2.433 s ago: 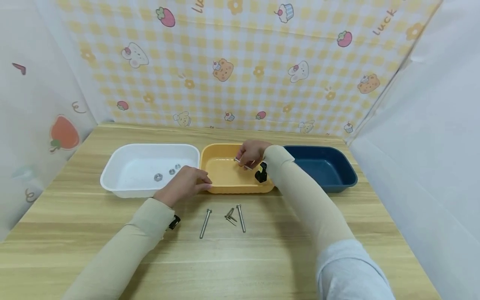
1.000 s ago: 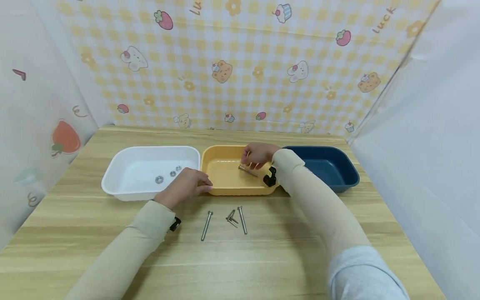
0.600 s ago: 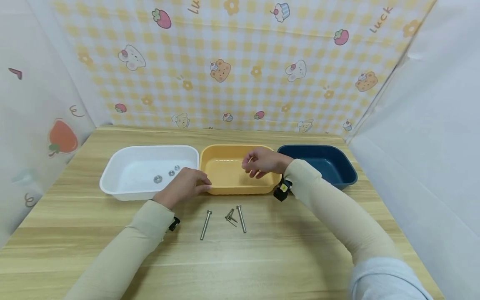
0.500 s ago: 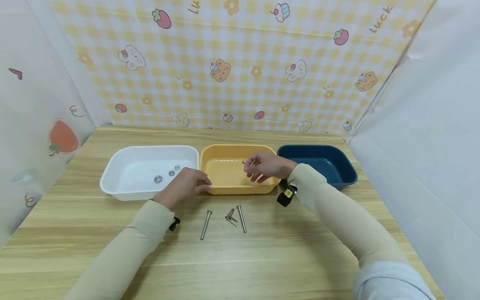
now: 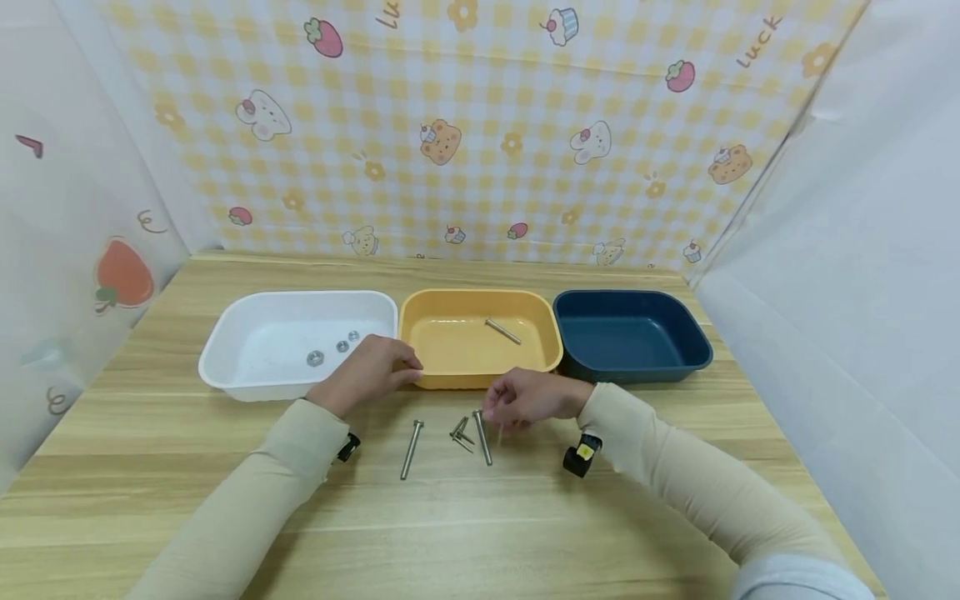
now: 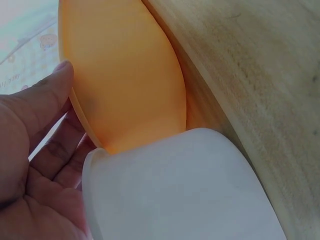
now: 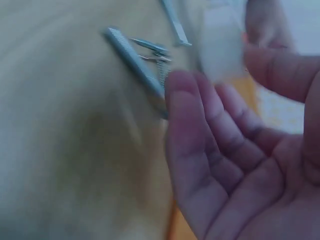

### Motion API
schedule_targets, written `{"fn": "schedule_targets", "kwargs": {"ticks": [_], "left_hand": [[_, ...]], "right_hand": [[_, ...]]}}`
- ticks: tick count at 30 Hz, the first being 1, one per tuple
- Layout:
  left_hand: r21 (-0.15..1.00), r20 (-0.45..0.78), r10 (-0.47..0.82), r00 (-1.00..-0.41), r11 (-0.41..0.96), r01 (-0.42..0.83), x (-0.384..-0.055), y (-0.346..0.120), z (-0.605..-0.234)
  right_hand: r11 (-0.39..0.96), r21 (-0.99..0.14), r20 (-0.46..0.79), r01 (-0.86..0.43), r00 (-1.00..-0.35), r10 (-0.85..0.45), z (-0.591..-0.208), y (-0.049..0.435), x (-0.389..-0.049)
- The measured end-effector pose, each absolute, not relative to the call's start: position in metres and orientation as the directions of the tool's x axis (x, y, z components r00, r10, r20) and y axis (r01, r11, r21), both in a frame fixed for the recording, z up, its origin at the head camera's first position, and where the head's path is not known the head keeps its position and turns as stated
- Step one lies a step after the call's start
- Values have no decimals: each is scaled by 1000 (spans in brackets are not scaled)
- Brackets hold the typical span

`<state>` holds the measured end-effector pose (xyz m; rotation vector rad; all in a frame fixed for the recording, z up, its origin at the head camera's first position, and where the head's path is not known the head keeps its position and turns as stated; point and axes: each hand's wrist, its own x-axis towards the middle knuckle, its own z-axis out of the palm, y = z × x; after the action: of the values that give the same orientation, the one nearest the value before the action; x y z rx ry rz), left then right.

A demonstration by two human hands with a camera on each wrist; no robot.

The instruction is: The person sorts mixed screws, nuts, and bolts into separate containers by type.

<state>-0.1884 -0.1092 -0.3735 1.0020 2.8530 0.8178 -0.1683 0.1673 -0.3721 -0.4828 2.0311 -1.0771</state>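
Note:
My left hand (image 5: 369, 375) stays at the near left corner of the yellow bin (image 5: 487, 381), pinching its rim; in the left wrist view the thumb (image 6: 60, 80) lies on the rim, with the other fingers behind it. My right hand (image 5: 534, 396) is over the table in front of that bin, holding nothing, thumb and fingers apart. Its fingertips are right at the head of the right-hand long bolt (image 5: 483, 442). A few small screws (image 5: 462, 435) lie in a little heap beside it. Farther left is another long bolt (image 5: 412, 450). Inside the yellow bin lies one bolt (image 5: 502, 331).
The white bin (image 5: 247, 386) on the left holds several nuts, with three (image 5: 316, 358) visible. A dark blue bin (image 5: 637, 373) stands on the right. All three bins are side by side on the wooden table (image 5: 450, 542), before a checked cloth backdrop (image 5: 480, 192).
The right hand let go of a bolt in the yellow bin, then came back toward me to the bolt on the table. The left hand has kept its place.

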Motion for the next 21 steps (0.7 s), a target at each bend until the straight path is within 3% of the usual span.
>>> {"fn": "schedule_targets", "kwargs": {"ticks": [7,21], "left_hand": [[476,167,588,-791,655,587,-189,-110,-374],[469,182,596,-782,646,602,-191,-110,-379]], "right_hand": [[690,-723,-465,-21,-725,-509,-393,154,-158],[787,-595,-410,-161,-782,-470,-398,144,-157]]}}
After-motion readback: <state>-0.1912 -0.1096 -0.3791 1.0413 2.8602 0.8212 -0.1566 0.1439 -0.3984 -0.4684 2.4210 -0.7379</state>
